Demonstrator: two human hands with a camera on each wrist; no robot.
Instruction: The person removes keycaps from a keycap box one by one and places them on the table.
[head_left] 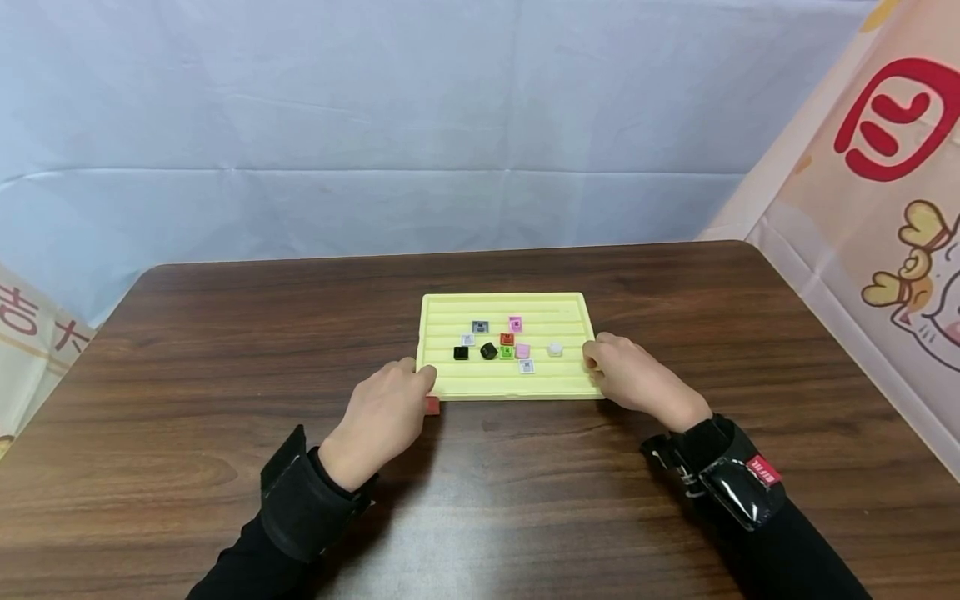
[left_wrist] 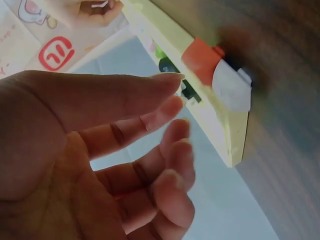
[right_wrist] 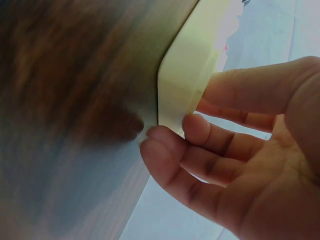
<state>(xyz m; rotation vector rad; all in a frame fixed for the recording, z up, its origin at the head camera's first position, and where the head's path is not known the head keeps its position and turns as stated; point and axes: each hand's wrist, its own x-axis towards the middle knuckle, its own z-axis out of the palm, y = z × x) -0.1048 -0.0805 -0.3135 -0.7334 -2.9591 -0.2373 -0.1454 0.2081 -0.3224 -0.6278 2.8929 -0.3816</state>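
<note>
A pale yellow ridged tray (head_left: 480, 388) lies on the table with several small square coloured pieces scattered on it. At its left edge is my left hand (head_left: 390, 408), thumb and fingers loosely bent. The left wrist view shows nothing between its thumb and fingertips, which overlap the tray's edge. My right hand (head_left: 630, 375) pinches the tray's right edge. In the right wrist view its thumb (right_wrist: 245, 92) lies along the tray's upper rim, while the fingers bend at the side and underside. A red piece (head_left: 432, 406) sits by the near left corner, partly hidden by my left hand.
The tray's pieces include a black one (head_left: 461, 353), a green one (head_left: 506, 352), a pink one (head_left: 515, 324) and a white one (head_left: 555, 349). Close to the red piece is a whitish piece (left_wrist: 231, 86). Brown wooden table (head_left: 187, 375) surrounds the tray; pale cloth (head_left: 360, 125) hangs behind.
</note>
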